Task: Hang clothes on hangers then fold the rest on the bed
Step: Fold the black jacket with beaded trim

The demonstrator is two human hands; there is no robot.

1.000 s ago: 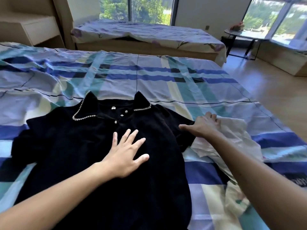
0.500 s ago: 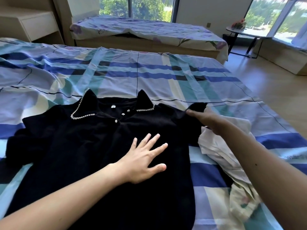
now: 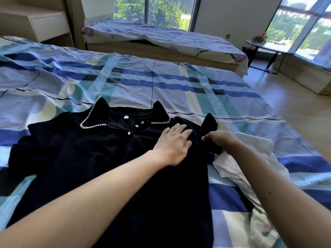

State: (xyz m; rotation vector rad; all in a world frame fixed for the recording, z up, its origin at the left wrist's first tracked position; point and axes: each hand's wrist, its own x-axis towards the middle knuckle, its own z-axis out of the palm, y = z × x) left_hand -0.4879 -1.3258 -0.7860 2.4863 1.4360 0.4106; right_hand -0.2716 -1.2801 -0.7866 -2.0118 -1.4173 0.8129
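A black dress [image 3: 89,158] with a pearl-trimmed collar lies face up on the plaid bed [image 3: 161,81]. My left hand [image 3: 172,144] presses flat on its chest, just below the right collar tip, fingers straight. My right hand [image 3: 221,136] pinches the dress's right sleeve, which is lifted and folded inward so its corner stands up in a peak. A crumpled white garment [image 3: 250,158] lies on the bed beside the dress, partly under my right forearm.
A second bed [image 3: 161,36] with a floral sheet stands behind. A white bedside cabinet [image 3: 44,25] is at the back left. Wooden floor [image 3: 295,108] runs along the right, with a small round table [image 3: 259,43] by the windows.
My left hand slid up the dress toward the collar. My right hand took hold of the right sleeve and drew it up and inward over the dress.
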